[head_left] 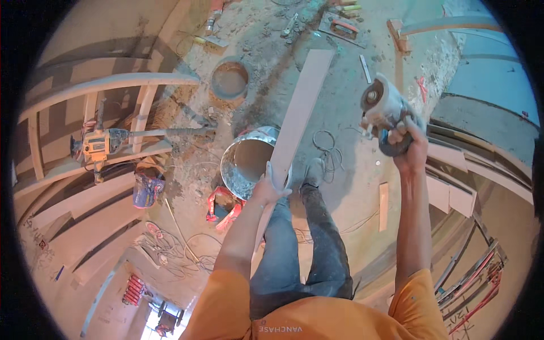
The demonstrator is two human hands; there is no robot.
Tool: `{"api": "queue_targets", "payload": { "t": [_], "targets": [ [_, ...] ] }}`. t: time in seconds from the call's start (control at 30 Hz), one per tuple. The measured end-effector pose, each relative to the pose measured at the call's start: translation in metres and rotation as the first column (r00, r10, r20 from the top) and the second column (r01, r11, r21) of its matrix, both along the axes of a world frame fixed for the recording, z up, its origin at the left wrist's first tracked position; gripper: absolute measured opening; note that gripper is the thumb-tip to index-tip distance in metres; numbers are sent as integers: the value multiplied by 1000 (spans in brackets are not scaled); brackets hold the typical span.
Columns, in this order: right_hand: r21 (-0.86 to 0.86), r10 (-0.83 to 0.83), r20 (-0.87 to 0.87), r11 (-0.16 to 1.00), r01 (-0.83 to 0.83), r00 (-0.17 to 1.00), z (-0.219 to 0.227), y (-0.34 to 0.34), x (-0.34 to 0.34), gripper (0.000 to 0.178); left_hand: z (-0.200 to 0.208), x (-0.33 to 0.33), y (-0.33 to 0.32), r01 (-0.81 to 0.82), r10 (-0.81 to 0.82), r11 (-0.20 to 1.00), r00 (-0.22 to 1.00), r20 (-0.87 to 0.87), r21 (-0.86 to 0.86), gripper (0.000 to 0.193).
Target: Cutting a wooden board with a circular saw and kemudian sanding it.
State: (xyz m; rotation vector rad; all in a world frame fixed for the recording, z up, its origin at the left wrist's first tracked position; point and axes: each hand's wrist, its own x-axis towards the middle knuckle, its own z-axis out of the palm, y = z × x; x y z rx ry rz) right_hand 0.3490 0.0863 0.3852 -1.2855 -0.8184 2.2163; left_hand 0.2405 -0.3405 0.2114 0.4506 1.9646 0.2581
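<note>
My left hand point(270, 186) is closed round a long flat pale strip point(300, 107), which looks like tile. The strip slants away from me past the right side of a large pail point(228, 164), and its lower part runs down beside my left leg. Over to the right, my right hand point(412, 144) grips a dusty grey handheld power cutter point(391, 110) by its handle, fingers wrapped round it. The tool is held up in the air, apart from the strip. A blade cannot be made out.
A yellow mixer drill point(96, 146) lies on a wooden frame at left. Beyond the pail stands a round dark tub point(229, 79). A trowel point(342, 29) lies far ahead. Cables point(327, 148) and a red bag point(224, 207) are on the floor; more strips point(447, 192) lie at right.
</note>
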Motion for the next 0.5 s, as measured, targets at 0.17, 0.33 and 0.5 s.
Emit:
{"api": "queue_targets", "payload": {
  "t": [0.17,0.33,0.5],
  "targets": [
    [128,165,33,977,-168,986,-15,47,-58,13,12,0,17,-19,18,999,1000,-23,-40,149],
    [135,145,-10,981,-142,989,-38,81,-109,6,31,-6,37,-20,20,994,1000,-1,-111,144],
    [138,162,53,976,-168,985,-54,91,-132,4,33,0,39,-11,11,982,1000,0,-188,144]
  ]
}}
